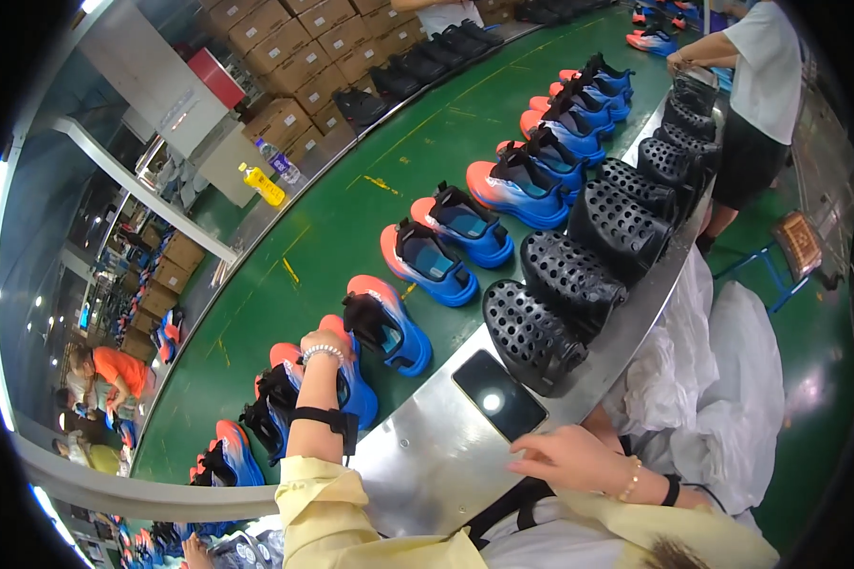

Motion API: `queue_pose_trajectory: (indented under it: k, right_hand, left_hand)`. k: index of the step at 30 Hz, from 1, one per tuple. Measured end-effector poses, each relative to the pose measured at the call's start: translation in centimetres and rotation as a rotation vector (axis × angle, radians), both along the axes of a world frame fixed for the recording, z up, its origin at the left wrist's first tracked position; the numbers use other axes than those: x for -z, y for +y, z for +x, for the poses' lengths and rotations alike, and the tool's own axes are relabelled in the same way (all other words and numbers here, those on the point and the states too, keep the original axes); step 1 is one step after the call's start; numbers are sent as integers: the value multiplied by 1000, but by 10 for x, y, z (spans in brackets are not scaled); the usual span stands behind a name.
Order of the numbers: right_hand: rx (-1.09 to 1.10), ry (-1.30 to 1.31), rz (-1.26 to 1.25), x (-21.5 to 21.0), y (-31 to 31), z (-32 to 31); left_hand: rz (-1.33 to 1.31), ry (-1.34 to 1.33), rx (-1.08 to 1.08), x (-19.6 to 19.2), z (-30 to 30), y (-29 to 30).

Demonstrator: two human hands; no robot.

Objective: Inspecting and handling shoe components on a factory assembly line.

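My left hand point(324, 343), with a beaded bracelet at its wrist, reaches over the belt and is closed on a blue and coral sneaker point(355, 384); its fingertips are hidden. Another such sneaker point(389, 322) lies just right of it, and several more continue along the belt both ways. My right hand point(567, 459) hovers near the metal ledge point(413, 455) with its fingers apart and nothing in them. Close to that hand, a dark phone point(499, 396) rests on the ledge.
Black perforated clogs point(533, 334) line the ledge at right. The green belt point(327, 223) curves away, with bottles point(264, 184) on its far edge and cartons point(285, 47) behind. Another person point(767, 71) stands at the far right. White plastic bags point(731, 389) hang beside me.
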State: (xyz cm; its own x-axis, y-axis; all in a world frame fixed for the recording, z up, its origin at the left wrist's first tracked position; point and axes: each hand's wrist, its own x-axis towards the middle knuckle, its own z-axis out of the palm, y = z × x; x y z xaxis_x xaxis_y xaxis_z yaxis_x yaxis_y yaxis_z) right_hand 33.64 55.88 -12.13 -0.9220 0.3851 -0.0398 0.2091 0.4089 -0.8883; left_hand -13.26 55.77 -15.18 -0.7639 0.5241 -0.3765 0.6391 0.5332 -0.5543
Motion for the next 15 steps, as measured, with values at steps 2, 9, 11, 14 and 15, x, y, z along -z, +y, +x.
queue_pose_trajectory:
  k: [2,9,11,14,15]
  right_hand:
    - [75,2,-139,9,5,20]
    - [82,-6,-86,3,25,58]
    - [108,-9,-179,3,25,65]
    - [125,-9,-204,0,27,79]
    - [124,-6,-205,0,28,84]
  left_hand:
    - [-9,-70,-65,5,-9,0]
    - [86,21,-6,12,3,-6]
    - [51,44,54,0,12,-11]
    - [228,-10,-24,-11,15,-10]
    - [390,-69,-46,-16,18,-11]
